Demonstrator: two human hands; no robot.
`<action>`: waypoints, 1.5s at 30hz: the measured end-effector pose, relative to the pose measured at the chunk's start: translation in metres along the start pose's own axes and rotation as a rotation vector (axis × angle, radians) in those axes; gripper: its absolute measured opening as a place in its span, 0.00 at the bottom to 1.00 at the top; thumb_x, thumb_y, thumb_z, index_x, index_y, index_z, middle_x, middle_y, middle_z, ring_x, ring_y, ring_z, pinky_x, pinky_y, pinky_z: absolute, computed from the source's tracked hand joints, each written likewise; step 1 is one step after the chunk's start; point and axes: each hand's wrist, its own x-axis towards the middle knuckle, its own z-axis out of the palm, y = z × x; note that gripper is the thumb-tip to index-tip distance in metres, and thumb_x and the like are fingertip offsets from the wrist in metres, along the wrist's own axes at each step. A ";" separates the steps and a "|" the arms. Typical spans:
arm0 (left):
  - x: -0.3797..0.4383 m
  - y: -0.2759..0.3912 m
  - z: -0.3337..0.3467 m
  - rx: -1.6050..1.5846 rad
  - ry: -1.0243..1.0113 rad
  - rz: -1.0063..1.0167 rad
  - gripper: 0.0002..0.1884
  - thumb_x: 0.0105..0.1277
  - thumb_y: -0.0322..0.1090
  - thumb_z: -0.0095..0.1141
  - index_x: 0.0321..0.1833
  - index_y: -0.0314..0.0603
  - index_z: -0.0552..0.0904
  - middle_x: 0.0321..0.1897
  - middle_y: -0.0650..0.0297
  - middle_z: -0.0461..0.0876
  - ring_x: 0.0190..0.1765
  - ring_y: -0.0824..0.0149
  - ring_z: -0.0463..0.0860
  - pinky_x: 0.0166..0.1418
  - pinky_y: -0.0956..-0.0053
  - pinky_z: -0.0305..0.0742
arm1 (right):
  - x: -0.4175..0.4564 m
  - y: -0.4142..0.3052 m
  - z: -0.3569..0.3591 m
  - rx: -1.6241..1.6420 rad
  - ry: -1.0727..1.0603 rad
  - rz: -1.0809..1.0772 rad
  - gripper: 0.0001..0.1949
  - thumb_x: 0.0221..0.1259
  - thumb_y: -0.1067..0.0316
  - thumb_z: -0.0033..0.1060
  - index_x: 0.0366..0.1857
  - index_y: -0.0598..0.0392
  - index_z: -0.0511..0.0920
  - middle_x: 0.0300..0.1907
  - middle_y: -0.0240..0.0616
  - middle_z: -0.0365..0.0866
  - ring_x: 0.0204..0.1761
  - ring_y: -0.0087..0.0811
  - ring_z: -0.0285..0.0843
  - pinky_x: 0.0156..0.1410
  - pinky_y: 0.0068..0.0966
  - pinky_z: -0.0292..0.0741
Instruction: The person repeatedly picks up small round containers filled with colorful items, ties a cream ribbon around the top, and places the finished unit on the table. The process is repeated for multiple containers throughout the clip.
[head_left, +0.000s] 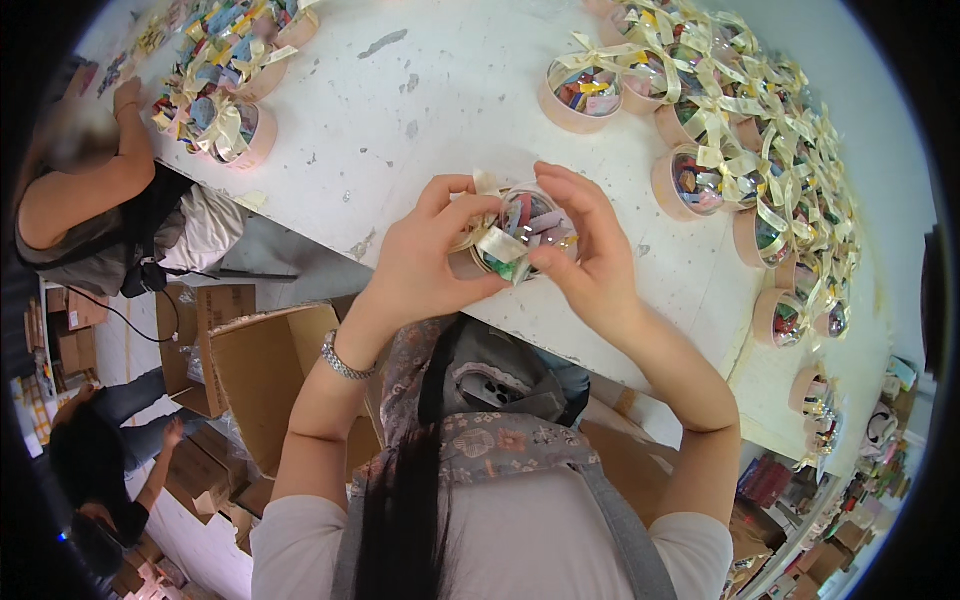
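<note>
Between my two hands is a small round gift box with a clear domed lid and colourful wrapped pieces inside. A cream satin ribbon lies across its left side. My left hand grips that side, with its thumb low near the front edge and its fingers at the ribbon. Around the right side curves my right hand, its thumb on the front of the lid. My palms and fingers hide much of the box's wall. It is held just above the white table, near the front edge.
Many ribboned round boxes crowd the table's right side. Another group stands at the far left, beside a seated person. An open cardboard carton is below the table edge at left. Farther down, another person is among cartons.
</note>
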 end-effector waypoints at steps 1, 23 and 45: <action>0.000 0.000 0.003 0.039 0.036 0.005 0.32 0.43 0.37 0.79 0.55 0.47 0.81 0.53 0.60 0.75 0.44 0.59 0.84 0.47 0.70 0.81 | -0.001 0.002 0.000 -0.090 -0.026 -0.063 0.30 0.57 0.66 0.74 0.64 0.55 0.71 0.67 0.45 0.70 0.70 0.41 0.67 0.69 0.36 0.70; -0.006 -0.013 -0.025 -0.478 -0.053 -0.405 0.06 0.70 0.26 0.57 0.47 0.37 0.79 0.51 0.61 0.79 0.46 0.69 0.83 0.51 0.74 0.82 | 0.018 -0.003 0.003 -0.436 -0.121 -0.273 0.29 0.40 0.68 0.81 0.54 0.51 0.80 0.57 0.42 0.75 0.57 0.43 0.75 0.56 0.34 0.79; 0.009 -0.013 -0.043 -0.671 -0.304 -0.490 0.10 0.73 0.41 0.57 0.44 0.42 0.80 0.35 0.73 0.78 0.36 0.79 0.72 0.41 0.85 0.69 | 0.019 -0.001 0.002 -0.449 -0.138 -0.302 0.30 0.41 0.66 0.81 0.55 0.52 0.80 0.57 0.41 0.76 0.57 0.43 0.75 0.58 0.35 0.77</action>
